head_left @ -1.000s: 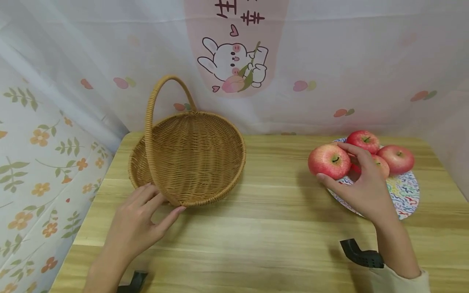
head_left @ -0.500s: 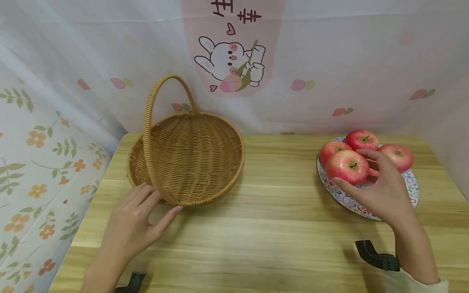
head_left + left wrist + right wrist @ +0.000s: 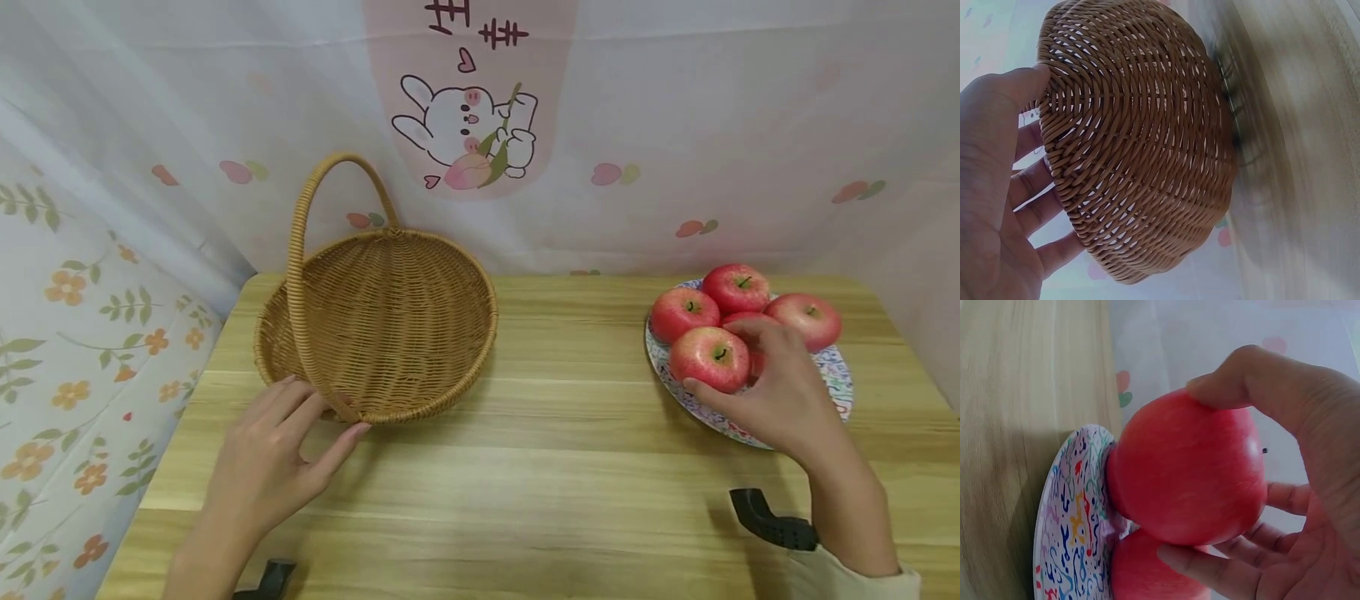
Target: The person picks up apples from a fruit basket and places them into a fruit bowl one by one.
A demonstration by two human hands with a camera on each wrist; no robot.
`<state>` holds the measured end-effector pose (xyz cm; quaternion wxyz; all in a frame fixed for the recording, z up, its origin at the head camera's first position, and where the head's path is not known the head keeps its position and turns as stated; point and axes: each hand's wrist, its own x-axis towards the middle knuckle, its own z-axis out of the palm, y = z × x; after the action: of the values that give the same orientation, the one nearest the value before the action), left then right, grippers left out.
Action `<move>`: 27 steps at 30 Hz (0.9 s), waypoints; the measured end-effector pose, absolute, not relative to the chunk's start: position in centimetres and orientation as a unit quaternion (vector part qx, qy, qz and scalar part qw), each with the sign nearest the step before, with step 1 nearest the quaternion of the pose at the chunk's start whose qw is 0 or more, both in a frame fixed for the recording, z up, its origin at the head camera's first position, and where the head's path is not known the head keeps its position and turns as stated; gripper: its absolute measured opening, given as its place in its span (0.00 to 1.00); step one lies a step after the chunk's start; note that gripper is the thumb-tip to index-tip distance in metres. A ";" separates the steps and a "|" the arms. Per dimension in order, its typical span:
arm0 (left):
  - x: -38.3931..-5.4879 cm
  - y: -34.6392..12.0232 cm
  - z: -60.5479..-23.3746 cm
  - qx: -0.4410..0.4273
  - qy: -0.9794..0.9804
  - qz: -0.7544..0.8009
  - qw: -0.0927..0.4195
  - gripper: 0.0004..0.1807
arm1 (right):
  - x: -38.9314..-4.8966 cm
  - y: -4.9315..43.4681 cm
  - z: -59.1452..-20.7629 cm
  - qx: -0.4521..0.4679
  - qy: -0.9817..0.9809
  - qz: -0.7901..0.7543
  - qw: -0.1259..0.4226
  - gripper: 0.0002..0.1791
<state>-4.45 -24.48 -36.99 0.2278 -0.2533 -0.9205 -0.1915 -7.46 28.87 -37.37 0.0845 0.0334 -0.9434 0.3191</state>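
Note:
A round wicker basket [image 3: 405,333] with a tall arched handle stands at the left of the table, nothing inside it. My left hand [image 3: 270,454] grips its near rim at the foot of the handle; in the left wrist view the thumb [image 3: 1032,81] lies on the woven outer side, the other fingers behind the rim. On the right, my right hand [image 3: 783,396] holds a red apple [image 3: 1191,469] between thumb and fingers, low over the front of a patterned plate [image 3: 836,379]. Several other red apples [image 3: 738,287] sit on that plate, one partly hidden behind the hand.
Basket and plate share a light wooden table [image 3: 510,500], with bare wood between them. A white printed curtain [image 3: 637,100] hangs along the back edge, and a flowered cloth [image 3: 75,375] covers the left side. A black wrist mount [image 3: 772,521] sticks out from the right wrist.
My right hand has carried the apple to the right and down, from the plate's left edge to its front among the other apples. The left hand keeps its grip on the basket rim.

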 end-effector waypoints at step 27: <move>-4.3 -24.2 -36.7 -0.247 -0.923 -0.193 0.223 0.33 | -7.1 29.2 -37.7 0.026 -0.967 0.252 0.016 0.42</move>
<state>-4.32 -24.24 -36.67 0.2233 -0.2472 -0.9229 -0.1931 -7.10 29.16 -37.66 0.0158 0.0262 -0.9671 0.2524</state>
